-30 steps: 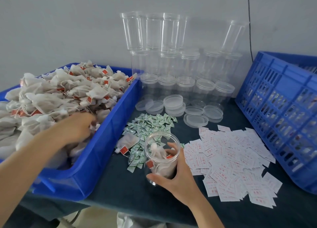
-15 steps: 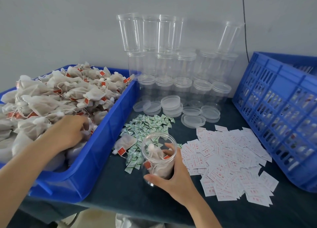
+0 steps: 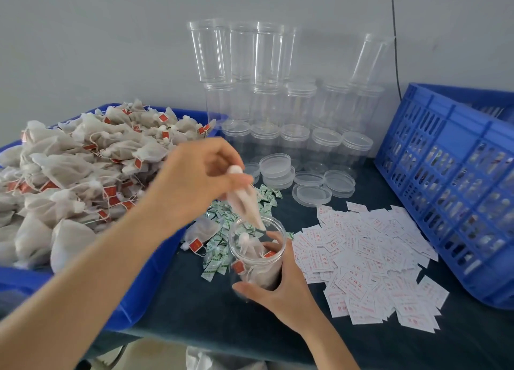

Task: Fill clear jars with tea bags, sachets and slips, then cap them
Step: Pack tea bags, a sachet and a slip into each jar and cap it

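The fingers (image 3: 232, 158) of your left hand (image 3: 192, 178) pinch the top of a blurred white mesh tea bag (image 3: 246, 203), its lower tip seemingly inside the mouth of the clear round plastic jar (image 3: 257, 261). Your right hand (image 3: 281, 289) curls round that jar, upright on the dark bench (image 3: 194, 308), between green-and-white sachets (image 3: 215, 261) and white red-printed slips (image 3: 367, 261).

The left hand (image 3: 200, 172), its bare forearm reaching in from the lower left, pinches a tea bag (image 3: 246, 203) between thumb and curled fingers, held in the air. The right hand (image 3: 281, 289) grips a jar (image 3: 257, 254) near the tabletop's front edge, thumb in front and fingers behind.
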The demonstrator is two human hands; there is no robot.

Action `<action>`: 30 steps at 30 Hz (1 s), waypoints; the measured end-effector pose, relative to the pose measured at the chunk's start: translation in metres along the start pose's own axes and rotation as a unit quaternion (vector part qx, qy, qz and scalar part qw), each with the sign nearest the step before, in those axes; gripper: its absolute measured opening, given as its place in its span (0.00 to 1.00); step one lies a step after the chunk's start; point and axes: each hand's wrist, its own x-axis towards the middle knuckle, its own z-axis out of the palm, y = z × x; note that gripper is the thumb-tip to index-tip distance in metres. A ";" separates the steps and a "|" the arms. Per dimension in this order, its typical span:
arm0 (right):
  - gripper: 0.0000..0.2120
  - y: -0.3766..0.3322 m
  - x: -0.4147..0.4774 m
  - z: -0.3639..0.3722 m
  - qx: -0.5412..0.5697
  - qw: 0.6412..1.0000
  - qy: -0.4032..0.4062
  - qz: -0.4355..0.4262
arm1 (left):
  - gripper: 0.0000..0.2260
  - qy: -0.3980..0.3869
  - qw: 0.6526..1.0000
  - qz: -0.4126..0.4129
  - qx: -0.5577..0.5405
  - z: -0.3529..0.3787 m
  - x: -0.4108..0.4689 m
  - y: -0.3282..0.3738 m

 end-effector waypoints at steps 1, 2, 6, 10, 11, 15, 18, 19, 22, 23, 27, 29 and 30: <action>0.44 0.000 0.000 0.000 0.001 1.000 -0.003 -0.003 | 0.07 -0.013 1.000 -0.004 0.013 0.012 -0.002 -0.004; 0.45 0.000 0.001 0.000 0.004 1.000 -0.006 -0.006 | 0.06 -0.025 0.999 -0.007 0.036 0.023 -0.004 -0.009; 0.40 0.000 0.001 0.000 0.000 1.000 0.003 -0.019 | 0.08 -0.041 0.996 -0.041 0.061 0.047 -0.013 -0.036; 0.36 -0.004 0.000 -0.001 -0.003 1.000 0.008 -0.016 | 0.27 -0.055 0.996 -0.073 0.015 0.051 -0.026 -0.056; 0.37 -0.004 0.001 -0.002 0.002 1.000 0.005 -0.017 | 0.33 -0.075 0.994 -0.083 0.006 0.054 -0.031 -0.060; 0.36 -0.011 -0.001 -0.002 0.041 0.999 -0.028 -0.008 | 0.36 -0.068 0.996 -0.048 0.000 0.078 -0.048 -0.076; 0.37 -0.016 -0.006 -0.014 0.033 0.994 -0.100 0.018 | 0.32 0.008 1.000 -0.011 -0.025 0.091 -0.053 -0.080; 0.37 -0.020 -0.006 -0.022 0.017 0.991 -0.131 0.024 | 0.32 0.022 0.999 -0.002 -0.031 0.093 -0.054 -0.080; 0.33 -0.030 0.006 -0.046 -0.002 0.994 -0.109 0.024 | 0.33 0.038 0.998 0.003 -0.054 0.097 -0.054 -0.081; 0.31 -0.031 0.014 -0.051 -0.020 0.998 -0.061 0.023 | 0.34 0.041 0.997 0.001 -0.058 0.097 -0.054 -0.081; 0.18 -0.025 0.062 -0.052 -0.142 0.988 0.056 0.038 | 0.33 0.046 0.997 -0.007 -0.056 0.098 -0.054 -0.083; 0.13 -0.015 0.086 -0.045 -0.203 0.977 0.051 0.051 | 0.33 0.047 0.997 -0.009 -0.056 0.098 -0.054 -0.083; 0.12 -0.009 0.097 -0.041 -0.236 0.970 0.040 0.052 | 0.33 0.049 0.997 -0.008 -0.058 0.097 -0.054 -0.083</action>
